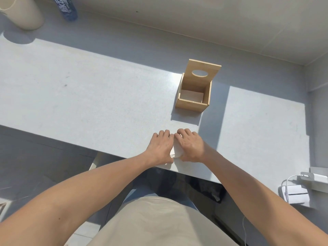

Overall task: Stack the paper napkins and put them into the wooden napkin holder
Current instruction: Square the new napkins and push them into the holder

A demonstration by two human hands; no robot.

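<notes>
A stack of white paper napkins lies near the front edge of the grey table. My left hand and my right hand rest on top of it side by side, covering most of the stack, fingers curled over its far edge. Only a white strip shows between the hands. The wooden napkin holder stands open beyond the hands, slightly right. Its lid, with an oval hole, is tipped up at the back. Something white lies at the bottom inside the holder.
A beige cylindrical container and a blue bottle stand at the far left of the table. A white charger with cable lies low on the right, beside the table. A wall runs behind the table.
</notes>
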